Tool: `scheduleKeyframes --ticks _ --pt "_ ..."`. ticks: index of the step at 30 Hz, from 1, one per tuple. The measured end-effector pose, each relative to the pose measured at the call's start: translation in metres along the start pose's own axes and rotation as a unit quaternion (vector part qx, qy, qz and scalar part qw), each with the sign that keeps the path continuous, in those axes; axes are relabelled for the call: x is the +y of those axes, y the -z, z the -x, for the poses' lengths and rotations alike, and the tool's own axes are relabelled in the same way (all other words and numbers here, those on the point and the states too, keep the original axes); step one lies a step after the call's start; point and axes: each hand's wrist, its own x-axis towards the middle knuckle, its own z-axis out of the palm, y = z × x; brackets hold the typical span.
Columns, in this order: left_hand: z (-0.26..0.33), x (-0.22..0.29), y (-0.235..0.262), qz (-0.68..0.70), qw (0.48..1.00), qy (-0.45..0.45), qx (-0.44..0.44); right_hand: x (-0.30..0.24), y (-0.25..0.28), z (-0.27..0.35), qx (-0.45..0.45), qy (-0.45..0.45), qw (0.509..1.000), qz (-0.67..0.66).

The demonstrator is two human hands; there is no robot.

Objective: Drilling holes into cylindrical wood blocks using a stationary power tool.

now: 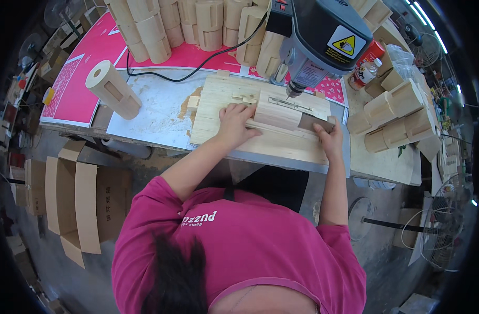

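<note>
Left grip (233,121) lay flat, pressing the pale wooden block (277,114); right grip (329,137) pinched its dark end. Block, rectangular and smooth, sat on a plywood board (218,102) under the drill (317,39) on the surface (145,112).

1. You stand on a grey concrete floor (92,272).
2. Your long metal-topped workbench (155,112) carries pink printed sheets (87,68).
3. Folded brown cardboard boxes (77,204) lean at your left.
4. Bright ceiling strip lights (425,18) shine at upper right.
</note>
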Motion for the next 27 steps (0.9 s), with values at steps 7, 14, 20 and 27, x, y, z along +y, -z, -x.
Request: scheduleKeyframes --ticks 7,14,20,27 --pt "-0.007 -0.027 0.001 0.023 0.999 0.022 -0.013 -0.005 -0.019 -0.012 -0.031 -0.034 0.999 -0.027" --pt "-0.012 -0.039 -0.002 0.066 0.997 -0.011 -0.038 -0.047 0.001 -0.011 -0.107 -0.022 0.984 0.138" --pt "-0.015 -0.038 0.004 0.075 0.995 -0.027 -0.052 -0.152 0.044 -0.063 -0.002 0.244 0.943 0.227" --pt "-0.016 -0.041 0.003 0.092 0.993 -0.013 -0.070 -0.234 0.005 -0.090 0.052 0.256 0.963 0.071"
